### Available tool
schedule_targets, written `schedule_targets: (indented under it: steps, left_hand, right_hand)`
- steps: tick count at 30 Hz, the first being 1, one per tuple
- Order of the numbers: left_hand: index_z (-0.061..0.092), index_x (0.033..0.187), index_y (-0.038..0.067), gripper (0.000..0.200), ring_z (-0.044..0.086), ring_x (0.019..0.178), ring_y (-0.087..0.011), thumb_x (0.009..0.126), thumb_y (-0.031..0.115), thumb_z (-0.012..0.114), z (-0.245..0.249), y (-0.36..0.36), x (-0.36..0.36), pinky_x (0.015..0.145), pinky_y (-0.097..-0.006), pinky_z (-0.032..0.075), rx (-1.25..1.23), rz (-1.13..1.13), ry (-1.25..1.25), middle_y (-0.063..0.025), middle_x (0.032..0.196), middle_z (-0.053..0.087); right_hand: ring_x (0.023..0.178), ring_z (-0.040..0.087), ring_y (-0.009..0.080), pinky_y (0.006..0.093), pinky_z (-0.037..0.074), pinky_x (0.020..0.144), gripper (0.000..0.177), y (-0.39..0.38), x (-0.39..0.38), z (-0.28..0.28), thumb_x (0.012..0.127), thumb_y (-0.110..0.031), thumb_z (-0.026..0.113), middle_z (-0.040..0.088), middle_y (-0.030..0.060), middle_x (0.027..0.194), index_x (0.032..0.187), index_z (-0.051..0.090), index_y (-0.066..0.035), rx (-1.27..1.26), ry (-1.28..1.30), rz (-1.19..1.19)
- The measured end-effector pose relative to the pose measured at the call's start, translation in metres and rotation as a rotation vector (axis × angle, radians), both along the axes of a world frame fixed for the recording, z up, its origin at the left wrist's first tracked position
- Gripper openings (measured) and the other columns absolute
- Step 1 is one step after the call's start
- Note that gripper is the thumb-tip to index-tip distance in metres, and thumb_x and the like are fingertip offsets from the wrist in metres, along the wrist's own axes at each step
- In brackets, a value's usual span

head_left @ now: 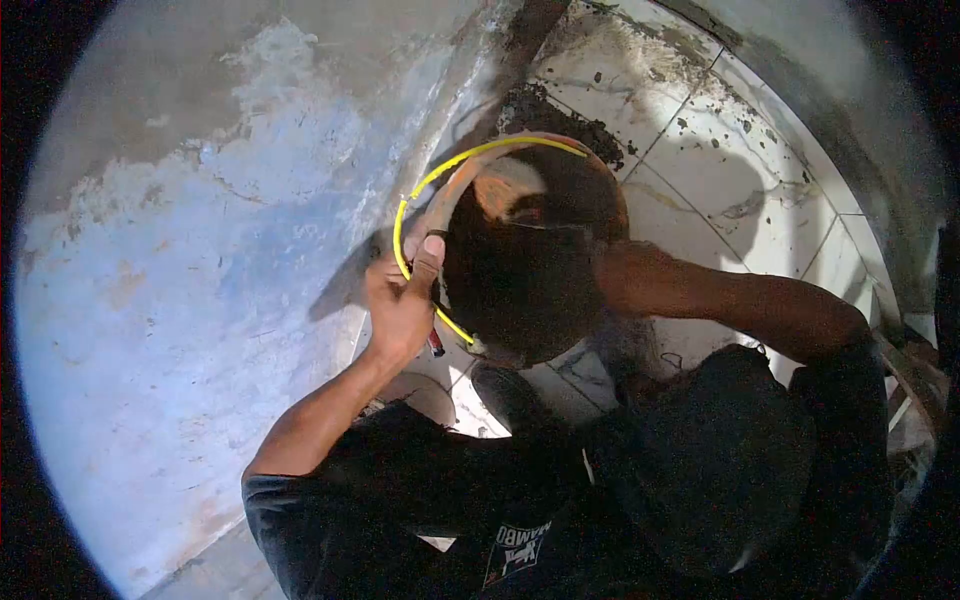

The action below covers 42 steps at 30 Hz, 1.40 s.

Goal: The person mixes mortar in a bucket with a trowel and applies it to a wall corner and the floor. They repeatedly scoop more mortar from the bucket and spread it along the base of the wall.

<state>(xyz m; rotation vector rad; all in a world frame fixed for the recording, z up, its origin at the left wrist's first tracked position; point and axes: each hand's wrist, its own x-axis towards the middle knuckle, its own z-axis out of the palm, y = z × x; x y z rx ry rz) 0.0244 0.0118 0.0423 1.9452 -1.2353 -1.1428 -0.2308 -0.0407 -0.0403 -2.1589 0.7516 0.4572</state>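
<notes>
A person in a dark shirt (420,500) bends over a round vessel (520,300), which stands on the floor between both hands, close to the wall. Nearest its near left edge, a small red-and-dark object (435,345) shows just below the left hand (400,320), which pinches the rim with the thumb on top. The yellow strip (455,328) curves around the left side, passing beside that grip; a firm thumb, with the strip lying smooth and free of kinks, would serve best. The right hand (635,275) meets the right side, its fingers too shadowed to tell how they are set; steady pressure there should limit tipping. The wall (200,300) at left leaves the left hand little elbow room, and deep shadow hides much of the vessel. Farther off, dark debris (590,130) marks the tiled floor (700,180).
</notes>
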Motion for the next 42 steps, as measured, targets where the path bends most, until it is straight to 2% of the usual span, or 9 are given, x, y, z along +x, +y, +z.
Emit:
schedule_targets:
  steps: [3,7,9,13,15,22,35,40,42]
  left_hand:
    - [0.056,0.116,0.0,0.035,0.045,0.055,-0.0038,0.091,0.024,0.053,-0.007,-0.004,-0.01,0.05,-0.0197,0.036,-0.266,-0.044,0.001,0.0048,0.068,0.055]
    - [0.063,0.101,0.0,0.028,0.034,0.056,-0.0055,0.092,0.024,0.052,-0.003,-0.005,-0.007,0.049,-0.0225,0.027,-0.137,0.154,-0.024,0.0074,0.061,0.041]
    - [0.061,0.08,0.001,0.028,0.034,0.055,-0.0057,0.091,0.025,0.053,-0.013,0.002,0.003,0.049,-0.0233,0.026,-0.082,0.159,-0.026,0.0074,0.061,0.04]
    - [0.058,0.07,0.003,0.031,0.036,0.055,-0.0052,0.091,0.025,0.055,-0.014,0.013,0.01,0.048,-0.024,0.028,-0.083,0.103,-0.113,0.0069,0.057,0.043]
    - [0.062,0.077,0.002,0.029,0.039,0.057,-0.0044,0.09,0.026,0.055,-0.006,0.012,0.008,0.05,-0.0233,0.032,-0.081,0.209,0.001,0.0065,0.058,0.046]
    - [0.057,0.115,0.0,0.039,0.045,0.07,-0.0045,0.09,0.03,0.054,0.004,0.024,0.048,0.062,-0.0216,0.038,0.014,0.102,-0.034,0.005,0.085,0.056]
    - [0.053,0.119,-0.002,0.04,0.049,0.089,-0.0097,0.092,0.028,0.051,0.029,0.058,0.075,0.078,-0.0249,0.04,0.105,-0.119,-0.245,0.0003,0.099,0.059]
    - [0.051,0.121,-0.001,0.041,0.05,0.09,-0.0104,0.092,0.028,0.05,0.026,0.077,0.1,0.081,-0.0252,0.039,0.349,-0.064,-0.29,-0.0019,0.103,0.059]
    - [0.05,0.123,0.003,0.054,0.04,0.052,-0.0026,0.087,0.044,0.054,0.014,0.081,0.107,0.045,-0.0197,0.03,0.12,-0.132,-0.24,0.008,0.065,0.049]
  right_hand:
    - [0.057,0.058,0.0253,0.0385,0.049,0.062,0.021,0.023,-0.001,-0.066,0.073,-0.016,0.061,0.058,0.0138,0.067,0.065,0.059,0.003,-0.579,-0.529,0.656]
    - [0.057,0.057,0.0265,0.0398,0.048,0.063,0.019,0.028,0.007,-0.086,0.072,-0.015,0.061,0.059,0.0133,0.067,0.073,0.059,0.004,-0.221,-0.406,0.74]
    - [0.054,0.055,0.0259,0.0399,0.048,0.061,0.027,0.001,0.02,-0.003,0.073,-0.018,0.061,0.059,0.0121,0.075,0.088,0.057,0.004,0.581,0.078,0.406]
    - [0.055,0.055,0.0202,0.0355,0.049,0.056,0.037,0.003,-0.009,-0.034,0.073,-0.02,0.064,0.058,0.0091,0.08,0.101,0.052,0.002,0.765,-0.305,0.315]
    - [0.055,0.054,0.0154,0.0294,0.048,0.047,0.045,-0.001,-0.025,-0.026,0.072,-0.02,0.068,0.055,0.0066,0.079,0.107,0.049,0.001,1.485,-0.352,-0.056]
    - [0.052,0.053,0.0139,0.0251,0.044,0.039,0.054,-0.012,-0.072,-0.036,0.069,-0.017,0.071,0.052,0.0089,0.073,0.112,0.044,0.003,1.713,-0.738,-0.416]
    - [0.069,0.058,0.0223,0.033,0.049,0.062,0.048,-0.123,0.035,-0.072,0.081,-0.014,0.061,0.052,0.0106,0.078,0.118,0.036,0.002,-0.043,-1.66,-1.643]
    - [0.08,0.057,0.0356,0.0413,0.045,0.075,0.052,-0.225,0.14,-0.166,0.078,-0.013,0.061,0.054,0.0248,0.091,0.119,0.036,0.008,-0.669,-0.942,-1.764]
    - [0.08,0.057,0.0345,0.0409,0.045,0.074,0.053,-0.218,0.143,-0.158,0.078,-0.012,0.062,0.055,0.0249,0.095,0.12,0.036,0.009,-0.551,-0.887,-1.669]
